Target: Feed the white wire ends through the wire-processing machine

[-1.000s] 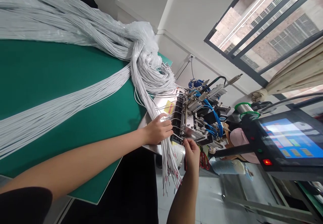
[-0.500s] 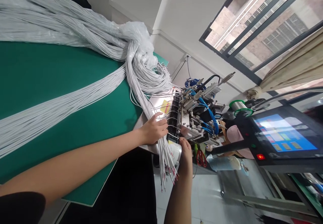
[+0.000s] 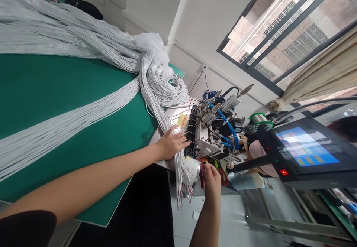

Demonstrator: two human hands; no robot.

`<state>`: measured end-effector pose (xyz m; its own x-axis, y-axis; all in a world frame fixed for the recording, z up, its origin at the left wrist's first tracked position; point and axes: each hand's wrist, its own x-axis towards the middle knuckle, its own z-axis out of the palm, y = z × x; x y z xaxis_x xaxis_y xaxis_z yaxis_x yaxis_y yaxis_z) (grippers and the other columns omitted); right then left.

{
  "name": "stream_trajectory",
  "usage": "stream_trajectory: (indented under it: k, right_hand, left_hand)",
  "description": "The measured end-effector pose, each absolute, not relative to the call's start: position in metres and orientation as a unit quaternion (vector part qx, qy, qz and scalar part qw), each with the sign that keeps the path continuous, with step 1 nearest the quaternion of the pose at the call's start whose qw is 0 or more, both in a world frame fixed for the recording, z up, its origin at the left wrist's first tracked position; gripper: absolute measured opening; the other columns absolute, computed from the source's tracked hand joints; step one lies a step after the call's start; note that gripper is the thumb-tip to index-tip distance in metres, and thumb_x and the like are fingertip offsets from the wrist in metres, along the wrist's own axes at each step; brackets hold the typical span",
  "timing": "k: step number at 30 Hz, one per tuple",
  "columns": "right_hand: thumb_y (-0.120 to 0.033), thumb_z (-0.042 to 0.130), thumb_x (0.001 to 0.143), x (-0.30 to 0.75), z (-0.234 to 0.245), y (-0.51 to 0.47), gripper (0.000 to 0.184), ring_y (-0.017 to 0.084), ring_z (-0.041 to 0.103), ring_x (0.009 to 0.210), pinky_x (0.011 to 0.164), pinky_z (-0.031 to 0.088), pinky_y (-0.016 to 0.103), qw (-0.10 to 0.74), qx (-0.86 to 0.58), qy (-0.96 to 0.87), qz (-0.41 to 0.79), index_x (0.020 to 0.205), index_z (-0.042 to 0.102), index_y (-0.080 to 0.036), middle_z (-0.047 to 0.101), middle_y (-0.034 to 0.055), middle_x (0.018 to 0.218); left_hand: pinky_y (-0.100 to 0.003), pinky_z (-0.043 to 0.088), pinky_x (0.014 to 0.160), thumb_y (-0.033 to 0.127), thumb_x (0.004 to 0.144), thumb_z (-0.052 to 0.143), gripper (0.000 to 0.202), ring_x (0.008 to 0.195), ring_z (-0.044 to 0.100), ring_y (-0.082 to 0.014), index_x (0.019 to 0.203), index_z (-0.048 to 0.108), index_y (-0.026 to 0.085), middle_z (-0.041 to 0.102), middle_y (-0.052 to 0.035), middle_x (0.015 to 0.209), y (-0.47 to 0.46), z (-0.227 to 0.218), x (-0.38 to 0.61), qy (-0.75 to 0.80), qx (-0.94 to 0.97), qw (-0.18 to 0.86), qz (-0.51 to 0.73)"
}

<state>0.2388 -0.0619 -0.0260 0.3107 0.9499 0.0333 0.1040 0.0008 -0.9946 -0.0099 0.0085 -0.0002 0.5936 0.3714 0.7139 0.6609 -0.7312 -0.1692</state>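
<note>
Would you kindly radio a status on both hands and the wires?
Left hand on bundled, thin white wires. Right hand pinched near silver-and-black metal machine, contents unclear. Wire ends dangle below left hand.

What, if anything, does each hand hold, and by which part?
The left hand holds the white wires above their loose ends; whether the right hand pinches anything cannot be told.

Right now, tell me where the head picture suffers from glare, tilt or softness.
In the head view, pale glare washes over part of the screen; also in the head view, the bright window sits at a steep slant; still in that view, the wire ends look soft, and detail at the tips of the right hand is unclear.
</note>
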Motion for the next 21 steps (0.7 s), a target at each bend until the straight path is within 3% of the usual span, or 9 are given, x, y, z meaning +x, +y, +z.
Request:
stream_trajectory:
  k: [6, 12, 18, 21]
  right_hand:
    - [-0.043, 0.063, 0.081, 0.224, 0.007, -0.081, 0.028, 0.014, 0.051, 0.062, 0.056, 0.041, 0.024, 0.484, -0.596, -0.567, 0.298, 0.078, 0.065, -0.016, 0.059, 0.0024, 0.069]
    - [-0.025, 0.06, 0.086, 0.201, 0.027, -0.09, 0.021, 0.012, 0.05, 0.06, 0.058, 0.043, 0.024, 0.395, -0.515, -0.717, 0.252, 0.106, 0.066, -0.022, 0.064, 0.0035, 0.087]
    - [-0.016, 0.055, 0.088, 0.188, 0.033, -0.083, 0.021, 0.018, 0.061, 0.085, 0.072, 0.049, 0.028, 0.393, -0.452, -0.773, 0.21, 0.1, 0.071, -0.023, 0.066, 0.0074, 0.095]
    - [-0.018, 0.057, 0.087, 0.185, 0.032, -0.081, 0.019, 0.019, 0.063, 0.082, 0.071, 0.05, 0.029, 0.406, -0.453, -0.768, 0.199, 0.094, 0.074, -0.024, 0.067, 0.0067, 0.09]
  left_hand:
    - [-0.046, 0.025, 0.103, 0.009, 0.088, 0.045, 0.04, 0.094, 0.057, -0.0161, 0.125, 0.053, 0.022, 0.068, -0.0028, 0.1, 0.007, 0.003, -0.01, -0.278, -0.859, 0.233, -0.36]
    - [-0.042, 0.031, 0.098, 0.011, 0.091, 0.046, 0.038, 0.088, 0.059, -0.0141, 0.125, 0.052, 0.024, 0.069, 0.0012, 0.091, 0.005, 0.009, -0.013, -0.247, -0.859, 0.244, -0.377]
    - [-0.042, 0.032, 0.098, 0.014, 0.092, 0.049, 0.021, 0.087, 0.059, -0.0129, 0.106, 0.061, 0.024, 0.068, 0.0031, 0.086, 0.006, 0.01, -0.012, -0.22, -0.854, 0.243, -0.404]
    - [-0.041, 0.032, 0.1, 0.015, 0.092, 0.05, 0.016, 0.09, 0.058, -0.0132, 0.097, 0.062, 0.024, 0.066, 0.0035, 0.083, 0.007, 0.01, -0.012, -0.219, -0.854, 0.241, -0.407]
